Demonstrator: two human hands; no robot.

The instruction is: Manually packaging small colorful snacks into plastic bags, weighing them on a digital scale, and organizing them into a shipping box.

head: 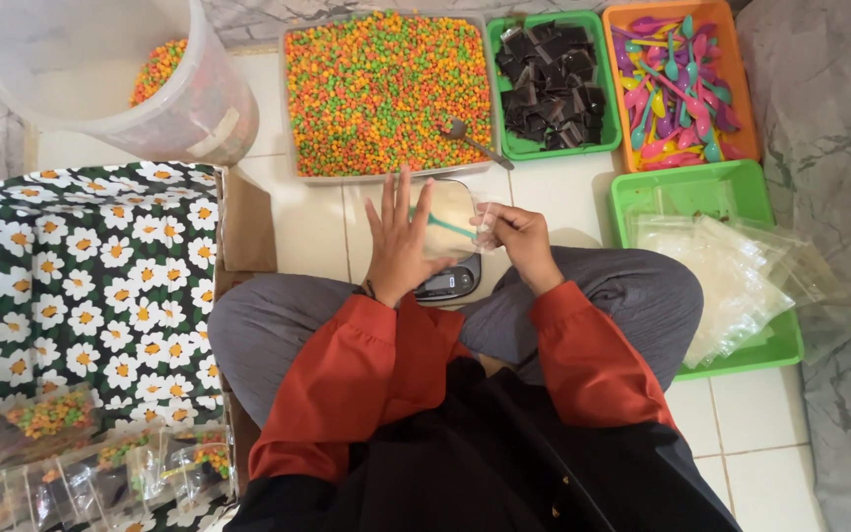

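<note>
Fingers point(500, 219) pinching clear bag point(453, 219), left hand point(398, 241) flat, candy tray point(386, 94) beyond.

A clear plastic pouch point(457, 222) (a green spoon inside) sits between both hands. The scale's dark screen point(448, 283) lies beneath. Empty clear bags point(731, 276) pile right; filled packets point(100, 463) lower left.

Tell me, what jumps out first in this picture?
The tray of orange, green and yellow candy at the top middle, with a spoon lying in it. To its right a tray of pink and teal plastic spoons. Lower down, in the middle, the hands, left and right, hold a clear bag above a scale.
</note>
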